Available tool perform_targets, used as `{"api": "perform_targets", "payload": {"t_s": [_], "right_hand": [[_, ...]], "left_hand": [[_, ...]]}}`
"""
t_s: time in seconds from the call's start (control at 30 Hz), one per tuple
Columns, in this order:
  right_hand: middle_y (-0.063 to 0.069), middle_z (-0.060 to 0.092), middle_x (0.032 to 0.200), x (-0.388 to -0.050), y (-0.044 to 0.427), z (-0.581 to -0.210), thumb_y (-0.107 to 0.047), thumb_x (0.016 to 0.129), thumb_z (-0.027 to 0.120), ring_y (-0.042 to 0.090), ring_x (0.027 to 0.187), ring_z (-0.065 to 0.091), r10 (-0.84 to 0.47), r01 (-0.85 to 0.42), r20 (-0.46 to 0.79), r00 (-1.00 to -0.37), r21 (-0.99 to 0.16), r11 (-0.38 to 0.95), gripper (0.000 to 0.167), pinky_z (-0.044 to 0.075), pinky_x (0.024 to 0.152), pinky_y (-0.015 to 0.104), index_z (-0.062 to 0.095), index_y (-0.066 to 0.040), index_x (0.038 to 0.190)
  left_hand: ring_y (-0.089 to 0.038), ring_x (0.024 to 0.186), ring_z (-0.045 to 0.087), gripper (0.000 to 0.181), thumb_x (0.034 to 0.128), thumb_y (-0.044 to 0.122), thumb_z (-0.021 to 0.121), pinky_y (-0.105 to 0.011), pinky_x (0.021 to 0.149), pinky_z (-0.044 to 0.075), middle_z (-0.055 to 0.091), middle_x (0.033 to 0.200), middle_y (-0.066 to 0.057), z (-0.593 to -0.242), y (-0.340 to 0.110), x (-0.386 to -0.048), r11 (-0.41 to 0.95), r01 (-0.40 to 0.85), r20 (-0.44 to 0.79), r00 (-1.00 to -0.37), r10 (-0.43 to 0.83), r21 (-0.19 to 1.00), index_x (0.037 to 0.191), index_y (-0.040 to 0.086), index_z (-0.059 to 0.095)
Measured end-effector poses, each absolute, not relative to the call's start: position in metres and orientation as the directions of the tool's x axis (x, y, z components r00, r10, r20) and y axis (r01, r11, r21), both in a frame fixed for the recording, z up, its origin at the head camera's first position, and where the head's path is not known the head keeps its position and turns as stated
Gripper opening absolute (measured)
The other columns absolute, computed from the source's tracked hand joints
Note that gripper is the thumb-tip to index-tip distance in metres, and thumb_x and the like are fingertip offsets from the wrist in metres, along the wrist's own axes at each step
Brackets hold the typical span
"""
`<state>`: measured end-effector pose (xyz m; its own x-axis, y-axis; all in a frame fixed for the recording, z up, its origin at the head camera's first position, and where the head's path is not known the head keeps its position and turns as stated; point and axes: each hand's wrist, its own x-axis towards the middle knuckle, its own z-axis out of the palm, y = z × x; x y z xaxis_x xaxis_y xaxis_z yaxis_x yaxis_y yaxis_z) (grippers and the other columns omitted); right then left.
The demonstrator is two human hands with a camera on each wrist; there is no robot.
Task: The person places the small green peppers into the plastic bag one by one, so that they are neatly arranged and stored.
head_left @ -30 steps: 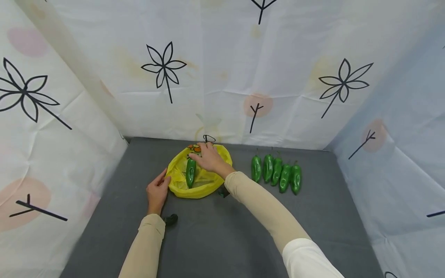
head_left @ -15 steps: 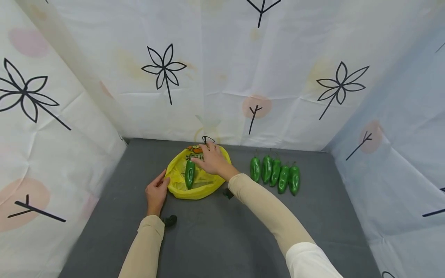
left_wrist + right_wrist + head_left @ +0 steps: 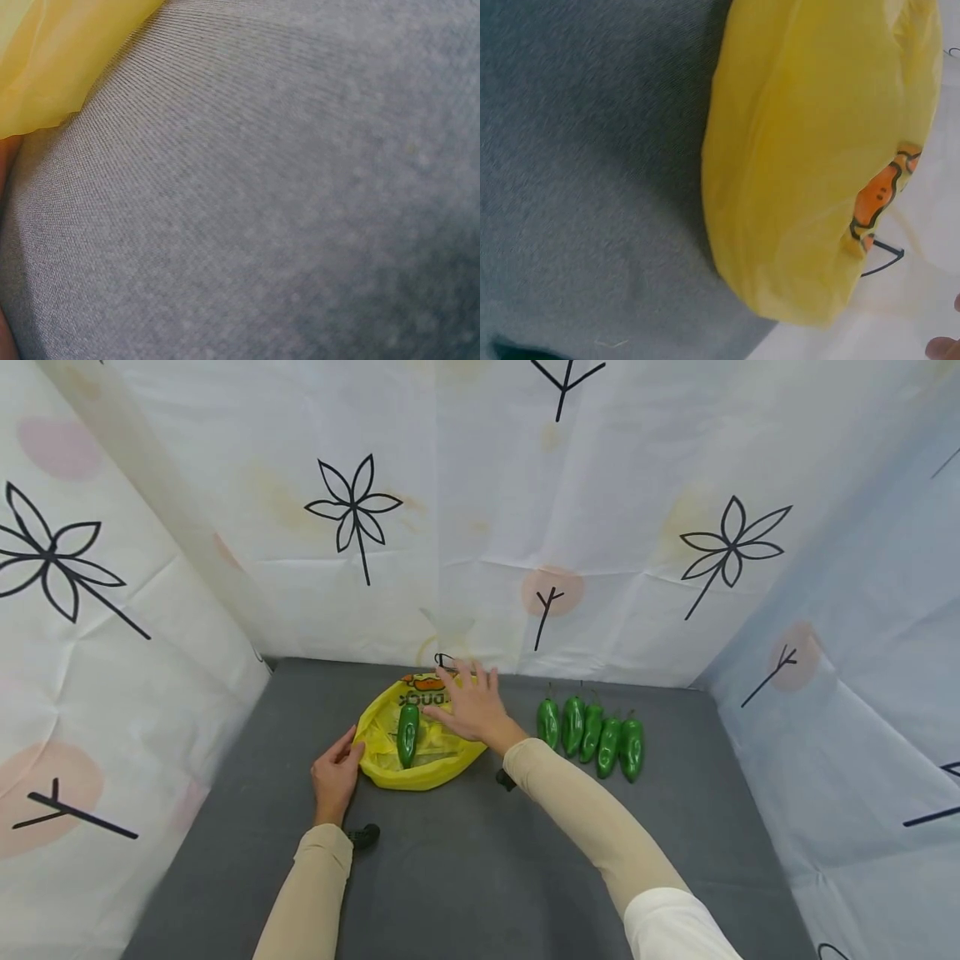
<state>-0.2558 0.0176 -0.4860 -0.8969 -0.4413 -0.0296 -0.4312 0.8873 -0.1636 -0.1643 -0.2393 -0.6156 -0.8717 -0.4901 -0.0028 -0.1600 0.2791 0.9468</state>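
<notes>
A yellow plastic bag with its mouth spread wide stands on the grey table; one green pepper lies inside it. At the bag's left rim, the left hand pinches the edge between thumb and fingers. The right hand, fingers spread and holding nothing, is over the bag's right side. In the left wrist view part of the yellow bag shows at the upper left. The right wrist view shows the outer side of the bag and fingertips at the lower right edge.
Several green peppers lie in a row on the grey table, right of the bag. White cloth with drawn flowers hangs behind and at both sides. A dark wrist device shows beside each wrist.
The right hand has moved right, away from the pepper in the bag, and its fingers have spread. The left hand has kept its hold on the rim.
</notes>
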Motion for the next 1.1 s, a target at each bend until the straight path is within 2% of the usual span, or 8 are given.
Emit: {"api": "perform_targets", "payload": {"t_s": [0.17, 0.57, 0.87, 1.1], "right_hand": [[0.008, 0.012, 0.173, -0.257, 0.025, -0.488, -0.077, 0.097, 0.035, 0.044, 0.158, 0.012, -0.441, -0.437, -0.019, -0.897, -0.104, 0.894, 0.083, 0.009, 0.123, 0.069, 0.018, -0.034, 0.165], [0.008, 0.006, 0.174, -0.255, 0.047, -0.496, -0.078, 0.095, 0.038, 0.043, 0.159, 0.005, -0.424, -0.422, 0.002, -0.906, -0.106, 0.901, 0.085, 0.007, 0.123, 0.070, 0.014, -0.036, 0.165], [0.010, 0.004, 0.174, -0.254, 0.063, -0.506, -0.082, 0.094, 0.031, 0.045, 0.158, 0.006, -0.409, -0.407, -0.004, -0.912, -0.101, 0.908, 0.087, 0.005, 0.122, 0.071, 0.004, -0.039, 0.165], [0.011, 0.005, 0.174, -0.250, 0.074, -0.508, -0.079, 0.095, 0.034, 0.045, 0.159, 0.005, -0.416, -0.414, 0.005, -0.910, -0.090, 0.906, 0.086, 0.004, 0.122, 0.072, 0.010, -0.035, 0.165]], "left_hand": [[0.009, 0.089, 0.061, 0.041, 0.0978, 0.040, 0.068, -0.003, 0.074, 0.046, 0.074, 0.124, -0.010, -0.616, -0.239, -0.165, 0.277, -0.152, 0.002, -0.873, -0.487, 0.949, 0.138, 0.033, 0.065], [0.009, 0.093, 0.062, 0.042, 0.0971, 0.041, 0.069, -0.003, 0.076, 0.046, 0.075, 0.123, -0.005, -0.616, -0.238, -0.164, 0.280, -0.152, 0.005, -0.872, -0.490, 0.948, 0.138, 0.034, 0.065], [0.006, 0.090, 0.062, 0.040, 0.0977, 0.040, 0.068, -0.005, 0.074, 0.046, 0.075, 0.121, -0.005, -0.616, -0.239, -0.164, 0.288, -0.151, 0.009, -0.874, -0.487, 0.946, 0.138, 0.036, 0.065], [0.009, 0.092, 0.062, 0.041, 0.0974, 0.041, 0.068, -0.004, 0.076, 0.047, 0.074, 0.124, -0.005, -0.617, -0.239, -0.164, 0.288, -0.140, 0.016, -0.877, -0.480, 0.947, 0.138, 0.036, 0.064]]}}
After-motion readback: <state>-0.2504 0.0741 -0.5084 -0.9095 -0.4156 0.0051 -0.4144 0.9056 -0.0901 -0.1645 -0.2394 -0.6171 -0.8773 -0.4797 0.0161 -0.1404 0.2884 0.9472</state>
